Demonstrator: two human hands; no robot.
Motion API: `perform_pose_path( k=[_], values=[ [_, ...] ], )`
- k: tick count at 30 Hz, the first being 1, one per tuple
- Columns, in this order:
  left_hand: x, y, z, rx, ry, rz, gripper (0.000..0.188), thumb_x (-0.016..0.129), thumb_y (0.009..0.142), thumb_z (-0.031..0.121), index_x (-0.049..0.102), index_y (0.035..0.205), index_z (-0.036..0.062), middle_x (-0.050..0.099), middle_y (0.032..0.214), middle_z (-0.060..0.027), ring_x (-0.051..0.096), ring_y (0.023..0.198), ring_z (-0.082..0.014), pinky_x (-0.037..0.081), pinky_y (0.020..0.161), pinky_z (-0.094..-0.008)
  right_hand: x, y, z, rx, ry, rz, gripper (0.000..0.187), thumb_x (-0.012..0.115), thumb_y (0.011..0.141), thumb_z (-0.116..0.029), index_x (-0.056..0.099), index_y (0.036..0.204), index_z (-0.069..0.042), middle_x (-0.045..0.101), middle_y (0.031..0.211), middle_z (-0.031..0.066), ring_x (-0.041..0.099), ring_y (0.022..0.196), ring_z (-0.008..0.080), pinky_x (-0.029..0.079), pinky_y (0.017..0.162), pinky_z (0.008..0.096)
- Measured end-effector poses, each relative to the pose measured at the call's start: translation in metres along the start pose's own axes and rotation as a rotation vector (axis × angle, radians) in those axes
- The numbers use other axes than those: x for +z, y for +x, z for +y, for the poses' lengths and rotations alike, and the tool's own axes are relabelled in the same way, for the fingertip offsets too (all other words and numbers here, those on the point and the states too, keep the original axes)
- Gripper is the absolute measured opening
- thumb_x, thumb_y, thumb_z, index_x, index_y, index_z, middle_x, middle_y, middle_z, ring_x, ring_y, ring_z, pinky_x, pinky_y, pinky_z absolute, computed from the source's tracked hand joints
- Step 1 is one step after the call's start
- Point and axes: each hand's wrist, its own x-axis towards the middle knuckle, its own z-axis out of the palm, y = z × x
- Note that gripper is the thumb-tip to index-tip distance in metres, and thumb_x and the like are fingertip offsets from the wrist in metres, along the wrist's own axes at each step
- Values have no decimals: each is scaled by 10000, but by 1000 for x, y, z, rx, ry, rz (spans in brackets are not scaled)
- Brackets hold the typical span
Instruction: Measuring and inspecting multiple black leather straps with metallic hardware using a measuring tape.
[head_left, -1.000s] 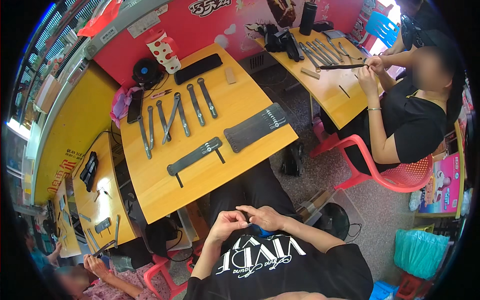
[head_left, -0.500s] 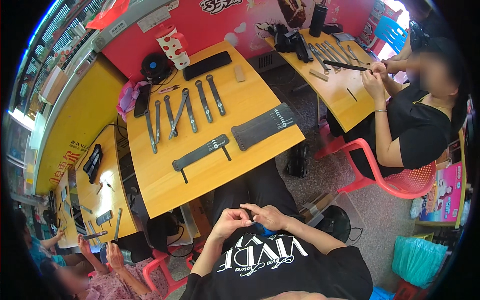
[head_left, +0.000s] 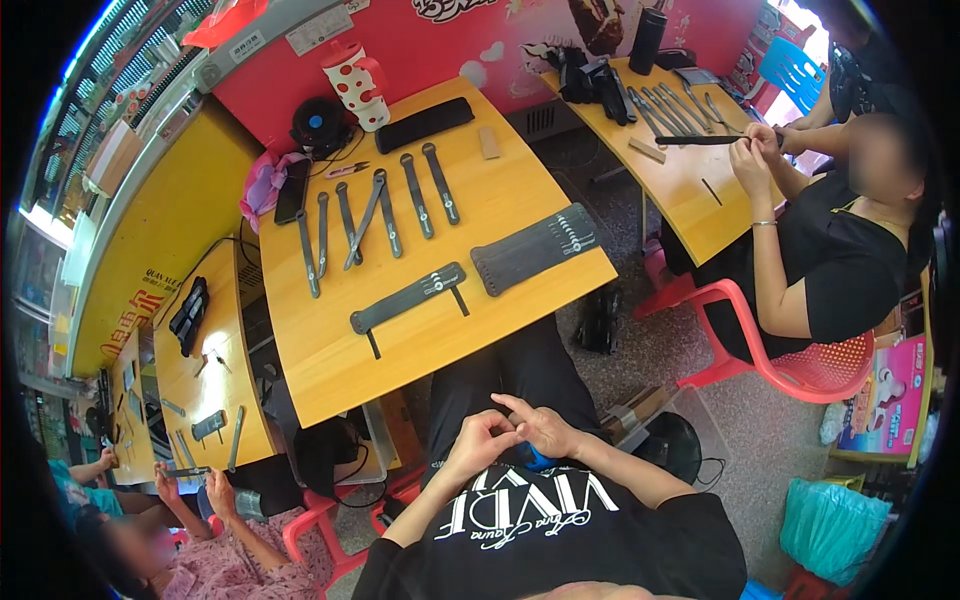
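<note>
My hands meet in front of my lap, back from the table's near edge. My left hand (head_left: 484,440) has its fingers curled in a pinch against the thumb side of my right hand; whatever is between them, if anything, is hidden. My right hand (head_left: 546,432) has its fingers stretched forward and to the left. A small blue patch (head_left: 540,462) shows just below the hands. On the table (head_left: 330,385) nearest me lie a short dark strap strip (head_left: 410,300) with two thin black pieces, a wider dark sheet of straps (head_left: 530,250), and several single dark straps (head_left: 418,198).
At the table's back are a black case (head_left: 425,124), a spotted tumbler (head_left: 356,88), a small black fan (head_left: 320,124), pink-handled snips (head_left: 348,169) and a phone (head_left: 291,192). People handle dark straps at tables on both sides. A red chair (head_left: 770,350) stands right.
The view has shifted slightly. My right fingers have lifted and point farther forward, while my left hand stays pinched against the right. The straps on my table lie as before.
</note>
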Motion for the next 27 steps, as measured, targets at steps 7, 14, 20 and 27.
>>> perform_pose_path(
  k=[7,14,20,27],
  values=[
    [2,3,-3,18,3,-29,73,749,795,13,681,782,-9,641,796,-38,588,758,-114,466,716,-243,-4,-5,-1,-9,-3,-10,691,313,984,-574,377,1434,-53,643,816,124,650,677,309,494,609,372],
    [3,7,-1,8,4,-44,75,751,796,17,682,790,-10,644,790,-38,589,750,-113,470,713,-242,-3,-5,1,-46,12,42,681,310,989,-566,381,1432,-54,641,814,121,647,674,307,493,607,371],
    [-4,-1,-2,18,-22,-16,69,748,798,14,683,791,-9,645,782,-35,593,751,-111,477,717,-240,1,3,-4,-36,31,11,679,321,985,-565,382,1432,-57,647,822,125,648,675,307,491,604,373],
    [-14,-30,3,-1,2,74,77,743,803,15,675,770,4,643,775,-18,594,739,-98,481,712,-230,19,17,-12,-36,64,-71,695,328,976,-578,379,1435,-58,659,896,153,664,720,327,511,648,382]
  ],
)
